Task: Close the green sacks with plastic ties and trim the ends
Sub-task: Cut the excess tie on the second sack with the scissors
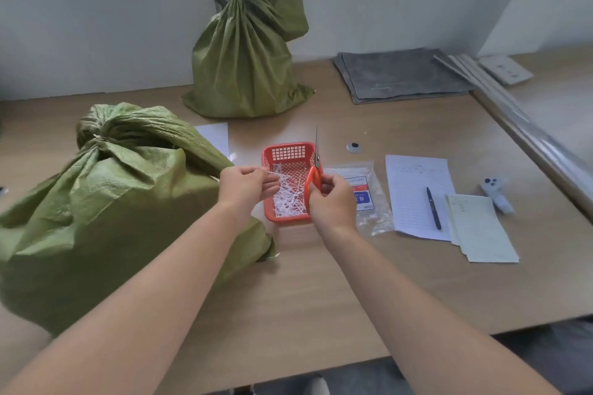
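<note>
A large green sack (106, 212) lies at the left of the table, its neck gathered and bound with a white tie (96, 138). Two more green sacks (244, 74) stand tied at the back by the wall. My left hand (245, 184) pinches a thin white tie end (272, 173) over the left edge of a red basket (288, 151), which holds several white cut ends. My right hand (330, 199) grips red-handled scissors (316, 170) at the basket's right side, blades pointing up and away.
A clear bag of plastic ties (369, 199) lies right of the basket. Further right are printed sheets (417, 196), a black pen (434, 208), pale notes (481, 228) and a small white device (497, 196). A folded grey cloth (401, 74) lies at the back.
</note>
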The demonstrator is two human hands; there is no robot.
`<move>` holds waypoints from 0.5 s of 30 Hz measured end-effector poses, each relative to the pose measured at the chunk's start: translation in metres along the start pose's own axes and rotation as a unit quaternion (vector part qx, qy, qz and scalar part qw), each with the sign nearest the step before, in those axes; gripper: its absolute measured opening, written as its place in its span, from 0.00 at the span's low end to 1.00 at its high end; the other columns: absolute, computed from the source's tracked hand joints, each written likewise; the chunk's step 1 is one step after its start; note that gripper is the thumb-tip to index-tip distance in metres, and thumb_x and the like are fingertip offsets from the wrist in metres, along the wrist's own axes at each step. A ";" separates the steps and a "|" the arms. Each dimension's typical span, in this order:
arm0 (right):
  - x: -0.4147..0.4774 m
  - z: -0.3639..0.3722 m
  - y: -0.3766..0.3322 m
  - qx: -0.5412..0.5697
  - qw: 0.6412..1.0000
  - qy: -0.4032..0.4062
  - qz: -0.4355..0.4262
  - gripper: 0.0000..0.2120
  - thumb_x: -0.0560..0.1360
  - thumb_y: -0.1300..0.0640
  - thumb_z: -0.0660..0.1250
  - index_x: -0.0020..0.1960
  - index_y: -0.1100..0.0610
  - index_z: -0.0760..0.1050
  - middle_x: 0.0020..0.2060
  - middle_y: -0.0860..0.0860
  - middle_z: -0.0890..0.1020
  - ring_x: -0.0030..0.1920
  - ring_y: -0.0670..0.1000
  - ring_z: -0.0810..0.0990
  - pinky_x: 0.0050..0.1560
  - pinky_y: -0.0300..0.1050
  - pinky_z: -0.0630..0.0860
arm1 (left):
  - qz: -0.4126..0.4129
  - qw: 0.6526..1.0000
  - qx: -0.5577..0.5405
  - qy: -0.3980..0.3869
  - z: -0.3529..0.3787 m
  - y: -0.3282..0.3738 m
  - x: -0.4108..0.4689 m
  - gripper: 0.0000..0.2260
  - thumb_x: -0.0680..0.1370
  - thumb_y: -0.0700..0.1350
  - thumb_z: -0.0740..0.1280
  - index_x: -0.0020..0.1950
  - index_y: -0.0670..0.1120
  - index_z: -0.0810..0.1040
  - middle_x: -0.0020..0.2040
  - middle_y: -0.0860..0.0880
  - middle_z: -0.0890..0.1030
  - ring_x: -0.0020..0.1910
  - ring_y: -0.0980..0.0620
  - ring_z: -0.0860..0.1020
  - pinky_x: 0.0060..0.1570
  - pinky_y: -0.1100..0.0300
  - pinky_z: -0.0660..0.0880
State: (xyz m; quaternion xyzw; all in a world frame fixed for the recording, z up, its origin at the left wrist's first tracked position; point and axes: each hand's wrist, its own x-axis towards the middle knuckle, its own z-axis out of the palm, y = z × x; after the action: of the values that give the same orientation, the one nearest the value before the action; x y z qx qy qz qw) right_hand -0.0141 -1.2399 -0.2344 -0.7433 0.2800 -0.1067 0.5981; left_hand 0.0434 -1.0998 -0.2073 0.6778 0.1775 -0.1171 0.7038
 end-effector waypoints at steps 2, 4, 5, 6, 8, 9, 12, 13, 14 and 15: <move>0.010 -0.006 0.013 -0.001 1.000 0.000 0.011 0.06 0.80 0.58 0.71 0.56 0.55 0.80 0.48 0.49 0.85 0.50 0.49 0.84 0.54 0.46 0.82 | -0.020 1.000 0.001 0.003 0.012 -0.013 0.010 0.08 0.83 0.35 0.65 0.57 0.31 0.79 0.50 0.35 0.86 0.48 0.41 0.87 0.55 0.49 0.84; 0.018 -0.009 0.027 0.000 1.000 0.004 0.022 0.05 0.79 0.59 0.72 0.54 0.54 0.81 0.48 0.48 0.86 0.50 0.48 0.84 0.53 0.43 0.80 | -0.044 0.999 -0.001 0.002 0.024 -0.026 0.020 0.10 0.84 0.35 0.64 0.60 0.30 0.78 0.50 0.36 0.85 0.48 0.41 0.87 0.54 0.50 0.84; 0.021 -0.010 0.035 -0.002 1.000 0.009 0.025 0.04 0.78 0.58 0.73 0.53 0.53 0.82 0.47 0.48 0.86 0.49 0.47 0.84 0.53 0.41 0.79 | -0.056 0.998 0.000 0.003 0.029 -0.031 0.025 0.10 0.84 0.36 0.64 0.61 0.30 0.77 0.50 0.36 0.85 0.48 0.41 0.87 0.53 0.50 0.84; 0.024 -0.010 0.042 -0.006 1.000 0.014 0.026 0.05 0.77 0.57 0.74 0.53 0.53 0.83 0.47 0.47 0.86 0.48 0.47 0.85 0.52 0.41 0.79 | -0.065 0.998 0.002 0.004 0.035 -0.037 0.031 0.10 0.84 0.36 0.63 0.62 0.31 0.77 0.50 0.36 0.86 0.47 0.42 0.87 0.52 0.51 0.85; 0.028 -0.011 0.059 -0.027 0.999 0.022 0.034 0.07 0.76 0.55 0.75 0.54 0.52 0.85 0.46 0.47 0.86 0.47 0.47 0.85 0.52 0.42 0.80 | -0.073 0.997 0.002 0.004 0.045 -0.047 0.042 0.12 0.85 0.38 0.62 0.65 0.34 0.77 0.49 0.37 0.86 0.46 0.43 0.88 0.49 0.53 0.85; 0.029 -0.012 0.066 -0.036 0.998 0.025 0.042 0.08 0.76 0.55 0.75 0.55 0.52 0.85 0.46 0.47 0.86 0.47 0.47 0.84 0.52 0.42 0.79 | -0.076 0.997 0.003 0.000 0.050 -0.052 0.048 0.13 0.85 0.40 0.62 0.68 0.35 0.76 0.49 0.37 0.86 0.45 0.44 0.88 0.48 0.54 0.85; 0.034 -0.020 0.091 -0.053 0.996 0.041 0.061 0.05 0.75 0.56 0.76 0.51 0.51 0.86 0.42 0.45 0.86 0.43 0.45 0.84 0.49 0.40 0.79 | -0.094 0.995 0.018 -0.030 0.062 -0.067 0.062 0.19 0.86 0.47 0.62 0.76 0.42 0.69 0.49 0.36 0.85 0.46 0.42 0.88 0.48 0.52 0.85; 0.034 -0.023 0.101 -0.060 0.995 0.043 0.068 0.04 0.74 0.56 0.76 0.49 0.50 0.86 0.41 0.44 0.86 0.43 0.45 0.84 0.48 0.40 0.79 | -0.108 0.993 0.019 -0.041 0.065 -0.071 0.065 0.20 0.86 0.47 0.61 0.78 0.44 0.67 0.50 0.35 0.85 0.47 0.41 0.87 0.48 0.50 0.85; 0.034 -0.026 0.111 -0.065 0.994 0.042 0.077 0.05 0.74 0.57 0.77 0.46 0.48 0.85 0.39 0.44 0.86 0.42 0.44 0.84 0.48 0.40 0.79 | -0.123 0.991 0.017 -0.049 0.068 -0.075 0.066 0.21 0.87 0.47 0.61 0.79 0.45 0.65 0.50 0.33 0.84 0.48 0.39 0.87 0.48 0.49 0.85; 0.032 -0.029 0.121 -0.071 0.993 0.038 0.087 0.08 0.73 0.58 0.77 0.42 0.46 0.83 0.38 0.43 0.85 0.41 0.44 0.84 0.47 0.38 0.79 | -0.136 0.989 0.016 -0.051 0.068 -0.080 0.067 0.21 0.87 0.47 0.60 0.79 0.45 0.64 0.51 0.32 0.84 0.48 0.38 0.86 0.48 0.48 0.85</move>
State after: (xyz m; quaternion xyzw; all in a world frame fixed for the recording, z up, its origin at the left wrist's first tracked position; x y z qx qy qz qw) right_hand -0.0366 -1.2968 -0.3478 -0.7519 0.3731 -0.0621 0.5399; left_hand 0.0781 -1.1672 -0.3065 0.6513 0.2297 -0.2492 0.6789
